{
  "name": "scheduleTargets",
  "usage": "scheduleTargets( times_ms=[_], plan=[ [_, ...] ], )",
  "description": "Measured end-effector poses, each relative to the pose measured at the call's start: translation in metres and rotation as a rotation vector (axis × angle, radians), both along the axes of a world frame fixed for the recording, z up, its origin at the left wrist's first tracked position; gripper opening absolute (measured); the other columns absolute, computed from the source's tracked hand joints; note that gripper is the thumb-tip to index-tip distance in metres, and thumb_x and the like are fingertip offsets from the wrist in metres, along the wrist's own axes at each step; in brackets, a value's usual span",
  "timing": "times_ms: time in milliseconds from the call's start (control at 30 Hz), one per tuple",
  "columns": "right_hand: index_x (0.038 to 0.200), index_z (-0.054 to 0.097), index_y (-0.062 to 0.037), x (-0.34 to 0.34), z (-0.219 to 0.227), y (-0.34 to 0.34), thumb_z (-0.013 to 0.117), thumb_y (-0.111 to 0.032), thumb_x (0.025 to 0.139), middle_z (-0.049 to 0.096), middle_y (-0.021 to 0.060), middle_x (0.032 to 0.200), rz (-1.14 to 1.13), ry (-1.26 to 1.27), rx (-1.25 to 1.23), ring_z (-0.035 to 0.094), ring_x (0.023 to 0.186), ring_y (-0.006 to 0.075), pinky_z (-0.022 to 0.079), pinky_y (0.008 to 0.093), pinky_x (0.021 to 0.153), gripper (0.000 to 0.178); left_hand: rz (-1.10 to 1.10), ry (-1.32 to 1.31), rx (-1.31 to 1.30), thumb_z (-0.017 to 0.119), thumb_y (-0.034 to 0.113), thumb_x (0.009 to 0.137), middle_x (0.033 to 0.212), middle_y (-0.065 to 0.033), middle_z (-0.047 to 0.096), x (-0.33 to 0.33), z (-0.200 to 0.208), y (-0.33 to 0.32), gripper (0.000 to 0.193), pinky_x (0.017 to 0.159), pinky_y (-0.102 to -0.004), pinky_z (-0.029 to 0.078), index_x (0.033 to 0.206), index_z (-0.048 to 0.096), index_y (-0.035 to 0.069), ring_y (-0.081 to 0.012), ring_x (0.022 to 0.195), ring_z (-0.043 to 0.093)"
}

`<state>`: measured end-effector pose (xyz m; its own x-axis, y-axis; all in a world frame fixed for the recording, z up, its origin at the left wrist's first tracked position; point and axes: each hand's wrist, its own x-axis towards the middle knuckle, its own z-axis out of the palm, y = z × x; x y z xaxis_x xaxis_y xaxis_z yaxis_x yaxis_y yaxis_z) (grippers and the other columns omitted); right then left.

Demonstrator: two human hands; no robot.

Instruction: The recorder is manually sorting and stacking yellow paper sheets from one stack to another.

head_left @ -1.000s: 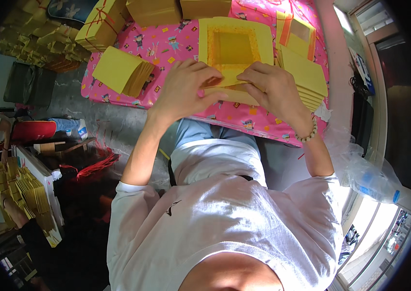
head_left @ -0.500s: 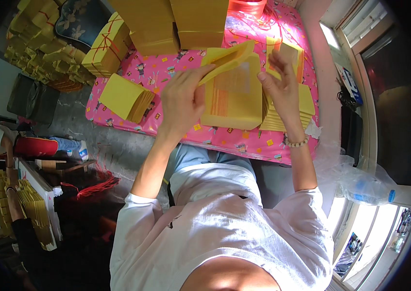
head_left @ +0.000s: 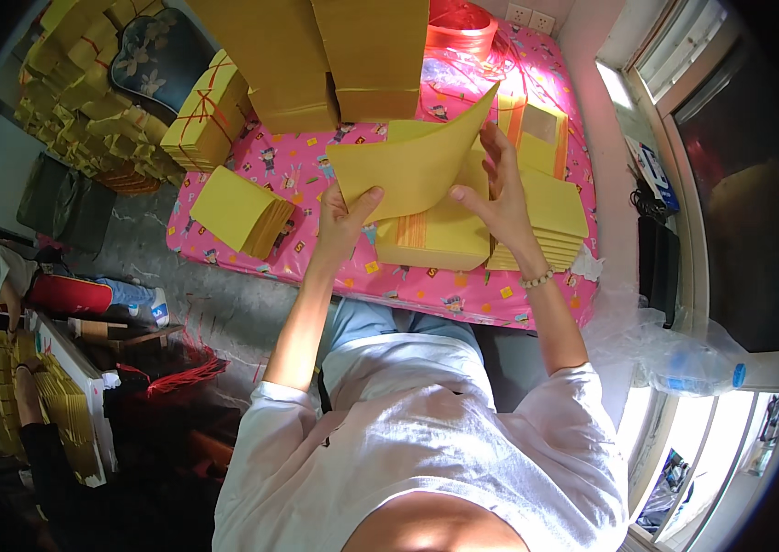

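My left hand [head_left: 343,216] pinches the lower left part of a bowed yellow paper [head_left: 403,175], thumb in front; whether it is one sheet or several I cannot tell. At the paper's right edge, my right hand [head_left: 504,202] is open, thumb and fingers apart, a beaded bracelet on its wrist. Below the held paper lies a thick yellow paper stack [head_left: 444,247] with orange stripes, partly hidden by it. A fanned stack of yellow paper [head_left: 546,216] sits just right of that.
The table has a pink patterned cover [head_left: 316,248]. On it are a smaller yellow stack [head_left: 237,207], a bundle tied with red string [head_left: 205,115], tall yellow stacks [head_left: 375,64] and a red basin [head_left: 463,32]. Two other people work at the left; one person [head_left: 67,276] is bent over.
The yellow paper has swung down and spread out, its broad face now toward me. My left hand has lowered to its bottom edge; my right hand has shifted left and down.
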<state>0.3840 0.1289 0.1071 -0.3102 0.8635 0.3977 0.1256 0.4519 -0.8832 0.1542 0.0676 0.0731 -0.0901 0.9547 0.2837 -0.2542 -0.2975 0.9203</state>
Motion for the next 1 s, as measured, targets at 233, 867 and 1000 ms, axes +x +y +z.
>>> scheduleTargets(
  times_ms=[233, 867, 1000],
  plan=[
    [0.144, 0.016, -0.0048, -0.014, 0.002, 0.006, 0.084, -0.030, 0.064, 0.027, 0.0173, 0.144, -0.003, -0.034, 0.079, 0.021, 0.138, 0.0307, 0.024, 0.0477, 0.110, 0.108, -0.025, -0.072, -0.055, 0.063, 0.009, 0.088, 0.100, -0.0043, 0.067, -0.004, 0.000, 0.014, 0.023, 0.077, -0.0249, 0.051, 0.109, 0.060, 0.003, -0.0093, 0.089, 0.063],
    [0.122, 0.048, -0.0013, -0.026, 0.011, -0.016, 0.074, -0.006, 0.077, 0.061, 0.0072, 0.111, 0.196, 0.240, -0.220, 0.059, 0.100, 0.0125, 0.049, 0.0284, 0.087, 0.052, -0.063, 0.086, 0.250, 0.065, -0.001, 0.080, 0.123, -0.0086, 0.047, 0.036, 0.037, 0.018, 0.058, 0.101, -0.0318, 0.035, 0.131, 0.037, -0.001, -0.0163, 0.118, 0.044],
    [0.118, 0.050, 0.0002, -0.023, 0.008, -0.013, 0.073, -0.007, 0.078, 0.063, 0.0080, 0.107, 0.152, 0.181, -0.150, 0.061, 0.097, 0.0130, 0.051, 0.0285, 0.084, 0.047, -0.124, 0.084, 0.192, 0.060, -0.005, 0.083, 0.120, -0.0075, 0.052, 0.035, 0.039, 0.018, 0.057, 0.098, -0.0284, 0.039, 0.134, 0.036, 0.000, -0.0137, 0.114, 0.049]
  ],
)
